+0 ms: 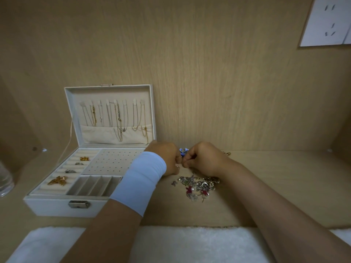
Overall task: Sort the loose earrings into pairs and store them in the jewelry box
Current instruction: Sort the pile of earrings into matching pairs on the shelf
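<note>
A white jewelry box stands open on the left of the wooden shelf, its lid upright with several chains hanging inside. A perforated earring panel lies in its tray, beside ring rolls holding gold and silver pieces. A heap of loose earrings lies right of the box. Just behind the heap, my left hand and my right hand meet with curled fingers, pinching a small blue earring between them. A white band wraps my left wrist.
A clear glass stands at the far left edge. A small gold piece lies behind my right hand. The wooden back wall rises close behind the shelf, with a white socket plate at the top right. White fluffy fabric covers the foreground.
</note>
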Tool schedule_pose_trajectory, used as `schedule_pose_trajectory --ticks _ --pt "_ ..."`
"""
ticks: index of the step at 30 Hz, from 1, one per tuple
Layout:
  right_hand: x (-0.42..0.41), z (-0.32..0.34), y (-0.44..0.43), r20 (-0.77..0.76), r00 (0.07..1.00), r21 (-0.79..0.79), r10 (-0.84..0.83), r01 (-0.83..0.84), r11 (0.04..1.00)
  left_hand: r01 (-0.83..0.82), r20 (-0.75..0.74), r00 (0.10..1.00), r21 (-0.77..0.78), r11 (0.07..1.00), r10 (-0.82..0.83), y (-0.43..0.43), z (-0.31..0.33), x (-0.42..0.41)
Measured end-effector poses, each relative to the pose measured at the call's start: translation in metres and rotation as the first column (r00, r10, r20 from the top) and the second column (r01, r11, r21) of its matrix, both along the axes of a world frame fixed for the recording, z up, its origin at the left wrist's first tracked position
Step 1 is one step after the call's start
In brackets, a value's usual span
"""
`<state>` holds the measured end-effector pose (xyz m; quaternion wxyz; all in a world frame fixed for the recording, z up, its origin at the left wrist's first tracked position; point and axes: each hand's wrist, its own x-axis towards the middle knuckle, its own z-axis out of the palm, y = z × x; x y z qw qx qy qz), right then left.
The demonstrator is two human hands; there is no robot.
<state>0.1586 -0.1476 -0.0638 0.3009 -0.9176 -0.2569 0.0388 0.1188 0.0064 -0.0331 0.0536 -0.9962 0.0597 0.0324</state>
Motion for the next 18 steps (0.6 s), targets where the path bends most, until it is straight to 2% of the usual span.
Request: schedule_pose_trajectory --ticks 5,9,13,18 --pt "0.005 0.003 -0.008 0.025 0.999 0.003 -0.044 0.044 0.999 -0.022 0.044 0.999 0.078 0.997 0.018 -0.003 -0.005 0.004" --pt "0.004 0.004 -0.01 0.023 1.0 -0.051 -0.016 0.017 0.999 -0.039 0.081 0.996 0.102 0.994 0.03 -0.005 -0.007 0.006" --pt "-0.002 0.001 0.0 0.095 0.995 -0.124 -0.021 0.033 0.992 -0.059 0.093 0.994 0.038 0.998 0.055 -0.005 -0.006 0.004" --pt "-0.009 0.009 0.002 0.144 0.989 -0.174 -0.023 0.048 0.984 -0.038 0.055 0.997 -0.182 0.982 0.049 0.003 0.009 -0.005"
